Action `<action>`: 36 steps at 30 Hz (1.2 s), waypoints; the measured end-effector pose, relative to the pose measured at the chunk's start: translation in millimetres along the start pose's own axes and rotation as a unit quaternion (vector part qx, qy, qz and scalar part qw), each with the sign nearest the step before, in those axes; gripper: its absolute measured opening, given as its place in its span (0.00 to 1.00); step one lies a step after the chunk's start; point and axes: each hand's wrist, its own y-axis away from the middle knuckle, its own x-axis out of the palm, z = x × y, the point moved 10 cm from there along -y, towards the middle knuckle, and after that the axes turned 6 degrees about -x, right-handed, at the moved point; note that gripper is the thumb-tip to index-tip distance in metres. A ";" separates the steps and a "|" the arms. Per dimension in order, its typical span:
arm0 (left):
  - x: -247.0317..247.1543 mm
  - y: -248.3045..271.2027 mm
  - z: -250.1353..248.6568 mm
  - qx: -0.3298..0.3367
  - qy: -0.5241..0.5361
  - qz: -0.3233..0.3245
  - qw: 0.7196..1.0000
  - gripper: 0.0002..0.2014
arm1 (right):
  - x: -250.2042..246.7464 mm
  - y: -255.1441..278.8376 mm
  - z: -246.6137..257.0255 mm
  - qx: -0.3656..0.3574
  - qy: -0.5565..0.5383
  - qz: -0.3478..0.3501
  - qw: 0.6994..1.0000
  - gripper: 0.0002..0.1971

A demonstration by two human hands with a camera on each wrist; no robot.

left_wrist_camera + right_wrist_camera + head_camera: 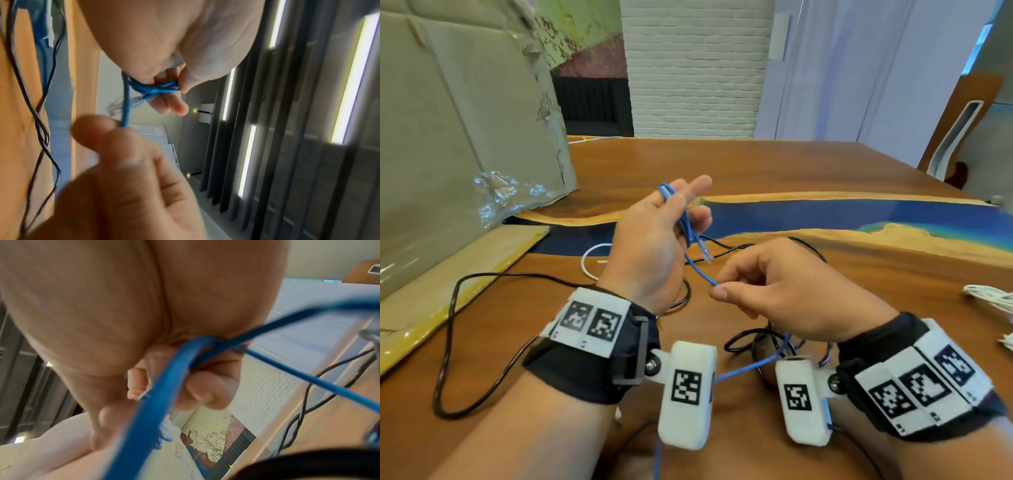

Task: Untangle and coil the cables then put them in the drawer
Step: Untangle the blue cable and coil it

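A thin blue network cable [693, 263] is wound in small loops around the fingers of my left hand [671, 219], raised above the table. Its clear plug [705, 251] hangs below those fingers. In the left wrist view the blue loops [156, 86] cross over my fingers, with the thumb on them. My right hand [726, 289] pinches the same cable a little lower and to the right, and the cable [164, 386] runs on through its palm and down past my wrists. A black cable [448, 329] lies loose on the table.
A white cable [589, 262] lies behind my left hand and a white coiled bundle [989, 298] sits at the right edge. A large cardboard box [448, 137] with plastic wrap stands at the left. The wooden table [756, 171] has a blue resin strip across it.
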 end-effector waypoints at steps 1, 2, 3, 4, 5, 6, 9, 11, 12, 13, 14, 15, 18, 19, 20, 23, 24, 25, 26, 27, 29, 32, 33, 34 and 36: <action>1.4 0.8 0.7 0.009 -0.072 -0.002 0.997 0.11 | -3.1 1.1 0.7 -0.007 -0.009 -0.014 1.000 0.09; 5.1 2.4 1.4 0.019 -0.147 0.005 0.989 0.10 | -7.7 2.2 0.6 -0.012 -0.026 -0.035 0.999 0.10; 9.6 3.8 4.0 0.025 -0.209 0.020 0.977 0.11 | -14.4 3.4 1.0 -0.018 -0.045 -0.061 0.997 0.10; 13.7 4.9 7.9 0.024 -0.254 0.042 0.966 0.11 | -23.0 4.9 1.1 -0.025 -0.062 -0.092 0.994 0.09; 18.1 6.5 11.8 0.018 -0.289 0.064 0.955 0.12 | -32.2 6.5 1.1 -0.034 -0.071 -0.124 0.989 0.08; 21.7 8.1 15.7 0.010 -0.317 0.085 0.945 0.12 | -41.2 8.1 1.3 -0.044 -0.073 -0.154 0.984 0.08; 32.5 16.1 22.7 -0.010 -0.365 0.151 0.919 0.13 | -55.9 12.6 -1.4 -0.064 -0.082 -0.219 0.970 0.07; 39.3 21.8 25.7 -0.016 -0.384 0.193 0.903 0.23 | -54.9 13.3 -1.0 -0.072 -0.088 -0.237 0.965 0.05; 41.0 24.3 27.7 -0.027 -0.382 0.209 0.900 0.28 | -52.6 12.3 -0.6 -0.075 -0.092 -0.236 0.964 0.05; 41.2 25.9 29.6 -0.045 -0.364 0.222 0.903 0.29 | -51.0 11.8 0.0 -0.079 -0.096 -0.234 0.964 0.05; 39.9 26.6 30.4 -0.065 -0.334 0.232 0.911 0.27 | -52.0 12.1 0.7 -0.084 -0.095 -0.237 0.963 0.06; 38.6 26.9 30.5 -0.081 -0.305 0.242 0.918 0.25 | -56.0 13.1 0.1 -0.086 -0.090 -0.247 0.961 0.06; 35.2 26.8 28.3 -0.112 -0.231 0.255 0.932 0.22 | -74.2 19.1 -7.8 -0.076 -0.083 -0.298 0.948 0.04; 36.7 27.7 27.5 -0.118 -0.207 0.258 0.936 0.20 | -78.1 20.9 -10.1 -0.073 -0.091 -0.306 0.945 0.02; 38.2 28.0 27.1 -0.123 -0.182 0.258 0.941 0.20 | -79.8 21.8 -11.9 -0.072 -0.098 -0.309 0.943 0.01; 44.1 28.5 22.7 -0.138 -0.060 0.251 0.956 0.20 | -77.3 19.7 -20.2 -0.053 -0.100 -0.297 0.948 0.05; 45.1 28.0 20.0 -0.144 -0.010 0.247 0.958 0.20 | -73.7 18.0 -22.8 -0.040 -0.100 -0.283 0.953 0.07; 45.2 26.7 16.7 -0.147 0.039 0.243 0.958 0.21 | -68.8 15.8 -25.7 -0.026 -0.096 -0.264 0.960 0.08; 44.9 25.2 12.8 -0.146 0.084 0.241 0.956 0.21 | -63.0 13.5 -27.3 -0.012 -0.090 -0.237 0.967 0.10; 44.1 23.6 9.7 -0.143 0.124 0.239 0.952 0.21 | -56.6 10.8 -28.3 -0.001 -0.082 -0.207 0.975 0.12; 43.1 21.3 5.7 -0.134 0.185 0.239 0.944 0.21 | -43.4 6.4 -27.1 0.015 -0.074 -0.149 0.986 0.15; 40.8 17.6 3.0 -0.106 0.237 0.213 0.942 0.19 | -26.8 3.7 -21.4 0.035 -0.030 -0.077 0.996 0.14; 38.0 15.5 0.5 -0.091 0.250 0.199 0.943 0.19 | -21.9 3.5 -19.4 0.040 -0.007 -0.055 0.998 0.13; 33.5 13.0 -3.6 -0.074 0.262 0.182 0.945 0.19 | -17.1 3.9 -18.0 0.047 0.012 -0.034 0.998 0.12; 20.5 8.1 -13.7 -0.036 0.280 0.145 0.948 0.19 | -7.3 4.2 -16.0 0.061 0.042 0.003 0.997 0.13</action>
